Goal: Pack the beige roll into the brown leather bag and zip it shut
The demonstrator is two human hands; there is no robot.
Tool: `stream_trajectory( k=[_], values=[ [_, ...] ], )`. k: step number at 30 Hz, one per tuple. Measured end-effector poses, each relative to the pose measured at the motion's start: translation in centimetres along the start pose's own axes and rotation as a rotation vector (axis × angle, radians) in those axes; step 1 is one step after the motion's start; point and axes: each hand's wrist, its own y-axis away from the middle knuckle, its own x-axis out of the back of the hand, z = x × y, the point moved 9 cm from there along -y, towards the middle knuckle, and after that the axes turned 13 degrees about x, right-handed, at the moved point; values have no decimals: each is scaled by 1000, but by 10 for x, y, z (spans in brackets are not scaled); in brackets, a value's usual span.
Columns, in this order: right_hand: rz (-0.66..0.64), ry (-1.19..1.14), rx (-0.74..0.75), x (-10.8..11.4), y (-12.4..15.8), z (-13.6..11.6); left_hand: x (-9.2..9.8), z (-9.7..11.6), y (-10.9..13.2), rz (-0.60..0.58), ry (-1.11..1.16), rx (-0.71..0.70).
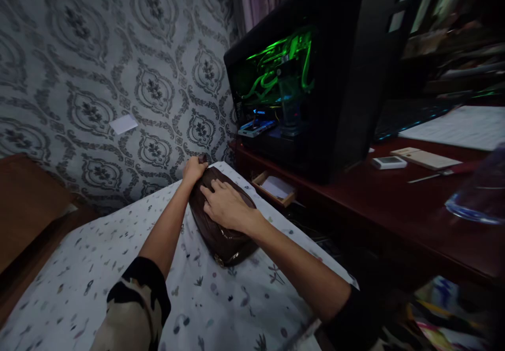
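Observation:
A dark brown leather-look bag (209, 230) lies on the patterned white bedsheet (158, 240), with gold-coloured zip and metal fittings at its near end. At the bag's far end, my left hand (192, 171) is closed, and a small dark brown piece of the bag, perhaps a strap end, sticks out above the fingers. My right hand (226, 203) rests flat on the upper face of the bag, fingers stretched out and slightly spread. Part of the bag is covered by this hand and forearm.
A dark red desk (347, 198) along the right carries a computer case (339, 77) with green lights. A small open drawer (276, 189) juts out below it. Patterned wallpaper (118, 51) rises behind the bed, and a brown wooden board (31, 203) stands at left.

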Motion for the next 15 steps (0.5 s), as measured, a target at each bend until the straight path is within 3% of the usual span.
stream_trajectory(
  k=[6,15],
  values=[
    [-37,-53,-8,0,2,-1,1,-6,2,17,113,22],
    [-17,15,43,-2,0,-5,9,2,22,0,277,-125]
  ],
)
